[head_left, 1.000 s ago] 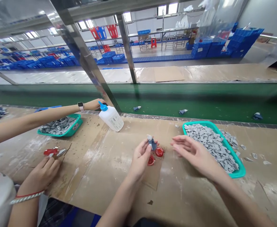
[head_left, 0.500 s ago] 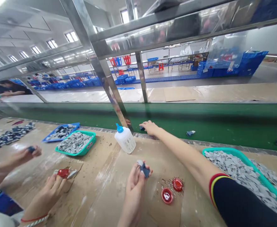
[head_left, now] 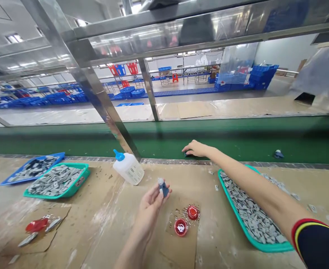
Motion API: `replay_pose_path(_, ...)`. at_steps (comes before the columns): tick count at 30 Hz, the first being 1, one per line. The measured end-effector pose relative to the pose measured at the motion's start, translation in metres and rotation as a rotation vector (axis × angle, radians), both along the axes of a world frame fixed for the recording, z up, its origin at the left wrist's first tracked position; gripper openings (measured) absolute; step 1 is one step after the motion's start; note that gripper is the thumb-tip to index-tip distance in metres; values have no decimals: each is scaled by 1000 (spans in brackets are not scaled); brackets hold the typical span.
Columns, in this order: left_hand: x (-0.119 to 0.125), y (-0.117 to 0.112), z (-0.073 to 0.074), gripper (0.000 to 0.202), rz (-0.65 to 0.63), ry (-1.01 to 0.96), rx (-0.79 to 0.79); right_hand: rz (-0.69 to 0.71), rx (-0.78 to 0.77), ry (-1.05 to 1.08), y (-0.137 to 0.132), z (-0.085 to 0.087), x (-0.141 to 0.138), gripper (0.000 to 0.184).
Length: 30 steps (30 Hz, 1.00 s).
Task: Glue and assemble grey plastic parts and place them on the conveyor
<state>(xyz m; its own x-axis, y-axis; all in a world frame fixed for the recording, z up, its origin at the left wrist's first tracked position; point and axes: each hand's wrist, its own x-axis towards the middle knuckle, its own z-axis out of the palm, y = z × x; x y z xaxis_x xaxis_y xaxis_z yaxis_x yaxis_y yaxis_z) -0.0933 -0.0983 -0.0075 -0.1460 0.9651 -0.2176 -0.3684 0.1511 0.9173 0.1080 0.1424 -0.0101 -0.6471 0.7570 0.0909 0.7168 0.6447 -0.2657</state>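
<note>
My left hand (head_left: 150,203) is raised over the cardboard-covered bench, its fingers pinched on a small blue-and-grey part (head_left: 162,187). My right arm reaches far forward, and my right hand (head_left: 196,148) lies on the green conveyor belt (head_left: 237,140), fingers curled over a small dark part (head_left: 187,154) that is mostly hidden. Below my left hand two red caps (head_left: 186,220) sit on a piece of cardboard. A teal tray (head_left: 231,220) full of grey parts lies under my right forearm.
A white glue bottle with a blue nozzle (head_left: 128,168) stands tilted by a steel post (head_left: 102,101). At the left are a teal tray (head_left: 58,181) and a blue tray (head_left: 30,170) of parts, and a red cap (head_left: 37,225). Another small part (head_left: 278,153) lies on the belt.
My right hand went from beside the tray out to the belt and now rests further right on it. The neighbour's hands at the left have gone from view. My left hand keeps its part.
</note>
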Motion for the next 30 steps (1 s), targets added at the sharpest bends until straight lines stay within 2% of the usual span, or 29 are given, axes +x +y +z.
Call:
replay_pose_path(2, 0, 26, -4, 52, -37, 77, 75, 1, -10, 55, -11, 10, 35, 27)
replay_pose_path(4, -1, 59, -13, 50, -69, 272, 164, -54, -3, 113, -28, 19, 73, 31)
replay_pose_path(6, -3, 94, -24, 47, -86, 616, 241, -133, -2, 142, -51, 23, 111, 27)
replay_pose_path(9, -5, 146, -36, 40, -83, 861, 264, -263, -66, 245, -91, 24, 153, 21)
replay_pose_path(12, -6, 192, -41, 40, -65, 1067, 260, -310, -124, 291, -122, 20, 161, 22)
replay_pose_path(16, -5, 234, -43, 43, -74, 1292, 252, -361, -142, 225, -131, 12, 142, 28)
replay_pose_path(20, 3, 244, -45, 42, -108, 1447, 330, -307, -96, 111, -129, 4, 128, 20)
replay_pose_path(22, 10, 239, -50, 43, -153, 1499, 402, -292, -33, 72, -133, 3, 124, 15)
replay_pose_path(25, 20, 229, -59, 48, -261, 1537, 501, -304, 91, -40, -141, 3, 118, 18)
replay_pose_path(28, 28, 223, -65, 37, -325, 1536, 566, -339, 157, -123, -148, 5, 113, 23)
replay_pose_path(30, 31, 221, -65, 29, -345, 1514, 598, -380, 148, -72, -152, 6, 113, 25)
